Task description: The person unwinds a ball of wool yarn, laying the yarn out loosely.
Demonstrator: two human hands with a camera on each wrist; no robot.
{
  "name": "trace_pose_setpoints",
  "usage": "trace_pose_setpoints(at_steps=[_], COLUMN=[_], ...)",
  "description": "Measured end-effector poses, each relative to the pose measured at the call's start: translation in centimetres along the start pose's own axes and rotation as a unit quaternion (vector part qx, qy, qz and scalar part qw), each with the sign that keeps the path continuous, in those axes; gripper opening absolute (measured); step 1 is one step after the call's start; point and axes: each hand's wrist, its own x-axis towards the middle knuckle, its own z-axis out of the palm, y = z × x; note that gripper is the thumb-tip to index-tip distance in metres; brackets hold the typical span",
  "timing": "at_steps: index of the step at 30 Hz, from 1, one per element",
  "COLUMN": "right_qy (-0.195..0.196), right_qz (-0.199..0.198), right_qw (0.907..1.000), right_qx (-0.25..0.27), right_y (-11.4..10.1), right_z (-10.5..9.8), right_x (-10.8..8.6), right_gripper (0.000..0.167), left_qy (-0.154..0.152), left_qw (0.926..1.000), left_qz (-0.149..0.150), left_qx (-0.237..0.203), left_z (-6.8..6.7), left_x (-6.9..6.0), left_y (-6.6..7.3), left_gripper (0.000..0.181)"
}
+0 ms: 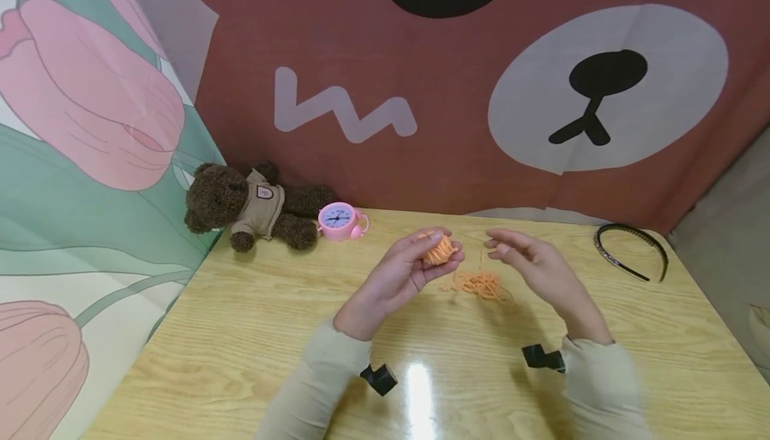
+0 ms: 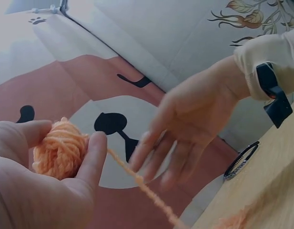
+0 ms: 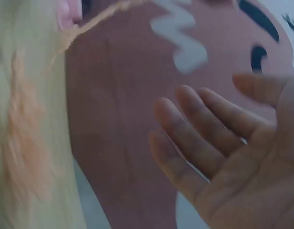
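A small wound ball of orange yarn (image 1: pixel 440 251) is gripped between the thumb and fingers of the left hand (image 1: pixel 400 273), above the table. In the left wrist view the ball (image 2: pixel 61 150) shows its wound strands, and one strand (image 2: pixel 149 192) runs from it down to the right. The right hand (image 1: pixel 538 269) is raised to the right of the ball with its fingers relaxed and apart; in the right wrist view its palm (image 3: pixel 242 162) holds nothing. A loose heap of orange yarn (image 1: pixel 481 285) lies on the table below and between the hands.
A brown teddy bear (image 1: pixel 259 206) in a beige shirt lies at the table's back left, with a pink alarm clock (image 1: pixel 338 221) beside its feet. A black headband (image 1: pixel 625 269) lies at the back right. Printed cloth (image 1: pixel 451 105) hangs behind the wooden table (image 1: pixel 240 346).
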Motion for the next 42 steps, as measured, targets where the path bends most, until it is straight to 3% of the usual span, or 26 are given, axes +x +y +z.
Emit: trace_pose_setpoints(at_steps=[4,7,10,15,20,27,31,36,39,42], right_qy=[-0.117,-0.147,-0.111,0.007,0.077,0.145,0.186,0.258,0.288,0.321], right_qz=[-0.032,-0.024,-0.009,0.027,0.040,0.034,0.016,-0.005,0.004,0.036], right_qw=[0.9915,0.9869,0.9927,0.9992,0.9953,0.9833,0.9641,0.9267,0.9070,0.8841], right_qx=[0.047,0.061,0.047,0.029,0.043,0.105,0.189,0.273,0.307,0.338], right_y=[-1.1,-1.5,-1.5,-1.3,-1.4,-1.7,-1.6,-1.4,-1.2,-0.9], right_z=[2.6,3.4,2.9,1.2,0.1,-0.5,-1.1,-1.7,-2.2,-2.9], right_x=[0.6,0.6,0.4,-0.3,-0.6,-0.9,-1.2,-1.2,-1.2,-1.3], right_gripper=[0.051,0.041,0.033,0.038,0.043,0.038,0.035,0.035,0.035,0.034], left_qy=[-0.014,-0.015,-0.007,0.001,0.001,0.039,0.066,0.096,0.114,0.125], left_qw=[0.9998,0.9997,0.9998,0.9996,0.9990,0.9977,0.9965,0.9950,0.9929,0.9913], left_qz=[-0.010,-0.007,-0.005,-0.004,-0.004,-0.011,-0.012,0.018,0.033,0.038], left_qx=[0.012,0.016,0.021,0.029,0.044,0.054,0.050,0.022,0.005,-0.009], left_z=[0.2,0.1,0.0,-0.1,-0.1,-0.2,-0.3,-0.5,-0.7,-0.8], left_x=[-0.1,-0.2,-0.2,-0.1,-0.1,-0.2,0.0,0.2,0.3,0.4], left_y=[-0.3,-0.3,-0.2,-0.2,-0.3,-0.3,-0.3,-0.2,-0.1,0.1], left_gripper=[0.029,0.039,0.046,0.045,0.045,0.040,0.038,0.024,0.016,0.020])
